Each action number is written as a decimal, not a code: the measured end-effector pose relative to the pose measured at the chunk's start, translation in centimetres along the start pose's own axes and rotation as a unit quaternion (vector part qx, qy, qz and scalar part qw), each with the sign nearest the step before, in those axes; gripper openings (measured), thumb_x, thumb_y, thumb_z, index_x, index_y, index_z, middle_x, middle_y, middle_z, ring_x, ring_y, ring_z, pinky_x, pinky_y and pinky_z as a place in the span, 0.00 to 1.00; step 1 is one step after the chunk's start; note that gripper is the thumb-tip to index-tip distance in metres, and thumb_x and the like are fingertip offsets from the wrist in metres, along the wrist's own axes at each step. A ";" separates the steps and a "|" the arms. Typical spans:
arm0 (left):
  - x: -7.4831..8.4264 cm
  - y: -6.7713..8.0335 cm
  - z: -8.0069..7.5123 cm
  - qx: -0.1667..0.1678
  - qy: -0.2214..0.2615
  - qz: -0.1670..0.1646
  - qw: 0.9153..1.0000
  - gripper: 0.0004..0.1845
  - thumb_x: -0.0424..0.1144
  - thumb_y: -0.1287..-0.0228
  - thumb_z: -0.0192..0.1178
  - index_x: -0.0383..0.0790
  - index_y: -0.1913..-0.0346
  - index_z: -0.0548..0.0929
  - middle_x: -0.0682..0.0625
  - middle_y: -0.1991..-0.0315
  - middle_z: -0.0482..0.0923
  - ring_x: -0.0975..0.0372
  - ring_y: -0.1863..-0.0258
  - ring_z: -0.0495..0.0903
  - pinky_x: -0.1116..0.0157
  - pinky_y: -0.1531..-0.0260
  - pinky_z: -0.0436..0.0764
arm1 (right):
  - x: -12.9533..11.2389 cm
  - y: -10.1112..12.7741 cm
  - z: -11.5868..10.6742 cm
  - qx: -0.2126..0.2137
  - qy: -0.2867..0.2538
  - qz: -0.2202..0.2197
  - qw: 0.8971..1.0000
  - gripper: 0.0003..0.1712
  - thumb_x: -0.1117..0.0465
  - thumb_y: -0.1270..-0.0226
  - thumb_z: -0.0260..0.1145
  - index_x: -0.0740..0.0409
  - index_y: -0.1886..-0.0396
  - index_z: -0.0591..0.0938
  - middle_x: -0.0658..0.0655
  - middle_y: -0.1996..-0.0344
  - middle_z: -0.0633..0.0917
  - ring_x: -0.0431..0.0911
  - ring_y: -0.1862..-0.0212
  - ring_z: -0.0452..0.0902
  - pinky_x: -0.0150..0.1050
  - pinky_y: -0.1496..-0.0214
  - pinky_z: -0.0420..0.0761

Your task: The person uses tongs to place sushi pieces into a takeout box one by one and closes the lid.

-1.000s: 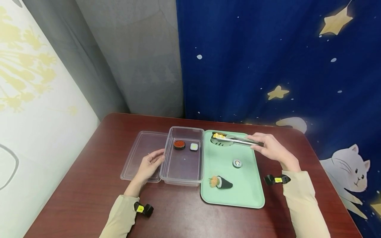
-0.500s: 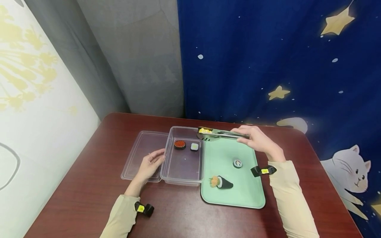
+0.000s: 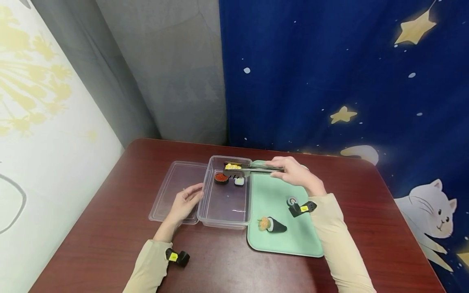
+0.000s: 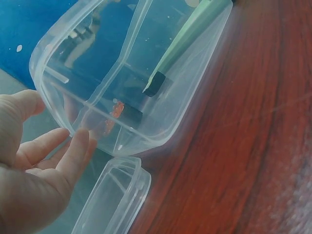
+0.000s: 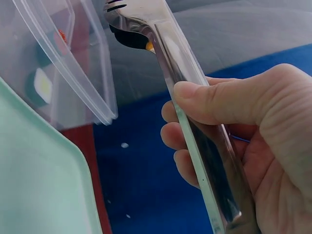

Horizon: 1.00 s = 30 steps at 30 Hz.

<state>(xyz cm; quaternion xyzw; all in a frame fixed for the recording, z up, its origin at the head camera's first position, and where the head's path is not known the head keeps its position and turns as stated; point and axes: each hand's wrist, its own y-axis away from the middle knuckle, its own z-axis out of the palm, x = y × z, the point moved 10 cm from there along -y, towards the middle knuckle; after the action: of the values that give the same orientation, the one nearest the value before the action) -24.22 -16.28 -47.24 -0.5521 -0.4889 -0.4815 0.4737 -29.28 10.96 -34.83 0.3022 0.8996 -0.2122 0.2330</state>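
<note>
In the head view, your right hand [image 3: 293, 173] grips shiny metal tongs [image 3: 253, 170] at mid frame. Their tips pinch a yellow sushi piece [image 3: 232, 166] over the far end of the clear rectangular plastic container [image 3: 223, 215]. The tongs partly hide a red-topped roll [image 3: 220, 178] and a white piece [image 3: 239, 181] inside. Your left hand [image 3: 185, 201] rests with relaxed fingers against the container's left wall, above the clear lid [image 3: 170, 191]. The mint green tray [image 3: 271, 195] sits on a dark red wooden table [image 3: 110, 236] before a starry blue curtain [image 3: 348, 73].

In the left wrist view, your fingers [image 4: 73, 156] lie straight by the container; its contents blur through the plastic.

In the right wrist view, thumb and curled fingers [image 5: 175, 136] clamp the tongs; the sushi shows only as an orange sliver.
</note>
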 end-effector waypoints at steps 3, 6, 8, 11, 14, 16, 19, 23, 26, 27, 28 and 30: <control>-0.1 0.0 0.0 -0.001 0.003 -0.004 1.000 0.21 0.29 0.34 0.55 0.21 0.41 0.70 0.28 0.45 0.72 0.46 0.46 0.74 0.76 0.54 0.76 | 0.0 -0.9 1.2 -0.012 -0.006 -0.002 1.000 0.22 0.71 0.41 0.66 0.69 0.46 0.78 0.59 0.57 0.83 0.42 0.69 0.71 0.36 0.67 0.74; -0.2 0.1 -0.1 0.002 0.008 -0.008 1.000 0.21 0.29 0.34 0.55 0.22 0.41 0.70 0.29 0.45 0.72 0.45 0.45 0.73 0.76 0.53 0.75 | -0.1 -1.7 2.3 -0.030 -0.003 0.001 1.000 0.22 0.71 0.41 0.66 0.70 0.46 0.78 0.61 0.54 0.83 0.48 0.63 0.76 0.41 0.64 0.76; -0.2 0.1 -0.1 0.003 0.008 -0.009 1.000 0.21 0.29 0.34 0.55 0.22 0.41 0.70 0.29 0.45 0.72 0.45 0.45 0.73 0.76 0.53 0.76 | -0.1 -2.1 3.1 -0.044 0.005 0.000 0.999 0.21 0.71 0.42 0.66 0.68 0.46 0.79 0.61 0.53 0.83 0.48 0.61 0.76 0.40 0.63 0.77; -0.3 0.1 -0.1 0.002 0.006 -0.010 1.000 0.20 0.29 0.34 0.55 0.23 0.41 0.71 0.29 0.45 0.73 0.45 0.45 0.73 0.75 0.54 0.76 | -0.3 -2.7 4.1 -0.064 0.020 -0.008 0.998 0.20 0.72 0.43 0.66 0.66 0.48 0.81 0.58 0.56 0.84 0.44 0.65 0.74 0.37 0.65 0.76; -0.3 0.0 -0.1 0.003 0.006 -0.011 1.000 0.20 0.29 0.34 0.56 0.23 0.41 0.71 0.29 0.45 0.73 0.46 0.46 0.74 0.75 0.54 0.76 | -0.6 -3.2 5.0 -0.084 0.043 -0.012 0.995 0.19 0.71 0.43 0.67 0.63 0.50 0.82 0.55 0.60 0.84 0.41 0.66 0.72 0.34 0.66 0.75; -0.3 0.0 -0.2 0.004 0.007 -0.011 1.000 0.20 0.29 0.35 0.56 0.23 0.41 0.71 0.29 0.45 0.73 0.48 0.47 0.75 0.75 0.53 0.76 | -0.6 -3.4 5.6 -0.099 0.059 -0.005 0.993 0.19 0.71 0.43 0.67 0.63 0.49 0.82 0.55 0.59 0.84 0.42 0.62 0.75 0.35 0.62 0.77; -0.4 0.0 -0.2 0.007 0.006 -0.012 1.000 0.20 0.28 0.35 0.56 0.23 0.42 0.71 0.29 0.46 0.73 0.53 0.48 0.76 0.75 0.54 0.76 | -0.6 -3.6 6.3 -0.119 0.081 0.012 0.990 0.20 0.70 0.41 0.66 0.64 0.48 0.81 0.57 0.55 0.83 0.46 0.55 0.78 0.39 0.55 0.79; -0.4 0.0 -0.2 0.009 0.006 -0.013 1.000 0.20 0.28 0.35 0.56 0.23 0.42 0.72 0.29 0.46 0.74 0.57 0.50 0.78 0.74 0.54 0.77 | -1.1 -4.1 6.9 -0.132 0.114 0.015 0.985 0.20 0.70 0.42 0.65 0.64 0.48 0.81 0.58 0.55 0.83 0.48 0.54 0.78 0.40 0.54 0.79; -0.4 0.0 -0.2 0.009 0.006 -0.011 1.000 0.20 0.28 0.35 0.56 0.23 0.42 0.71 0.29 0.47 0.74 0.56 0.50 0.78 0.74 0.54 0.77 | -1.5 -4.5 7.2 -0.137 0.140 0.009 0.981 0.20 0.71 0.43 0.65 0.64 0.48 0.81 0.57 0.58 0.84 0.47 0.58 0.78 0.39 0.56 0.79; -0.4 0.0 -0.2 0.009 0.008 -0.010 1.000 0.20 0.28 0.35 0.56 0.23 0.42 0.71 0.29 0.47 0.74 0.55 0.50 0.78 0.74 0.54 0.77 | -1.7 -4.6 7.4 -0.138 0.150 0.006 0.979 0.20 0.71 0.44 0.66 0.64 0.49 0.81 0.57 0.59 0.83 0.47 0.59 0.78 0.39 0.57 0.79; -0.4 0.0 -0.2 0.008 0.008 -0.009 1.000 0.20 0.28 0.35 0.56 0.23 0.42 0.71 0.29 0.47 0.74 0.53 0.49 0.77 0.75 0.54 0.77 | -1.8 -4.7 7.5 -0.140 0.156 0.007 0.978 0.21 0.71 0.44 0.66 0.64 0.49 0.81 0.57 0.59 0.83 0.47 0.59 0.78 0.39 0.57 0.79; -0.3 -0.1 -0.2 0.006 0.008 -0.006 1.000 0.20 0.28 0.35 0.56 0.22 0.42 0.71 0.28 0.47 0.74 0.49 0.48 0.76 0.75 0.54 0.77 | -1.9 -4.9 7.7 -0.144 0.167 0.008 0.975 0.21 0.70 0.45 0.66 0.63 0.49 0.82 0.57 0.61 0.83 0.47 0.61 0.77 0.38 0.59 0.78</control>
<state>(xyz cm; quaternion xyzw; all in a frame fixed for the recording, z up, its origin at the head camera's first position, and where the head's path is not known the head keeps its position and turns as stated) -24.30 -16.48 -47.52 -0.5424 -0.4916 -0.4858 0.4777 -28.85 2.49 -38.75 0.3036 0.9446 -0.0254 0.1219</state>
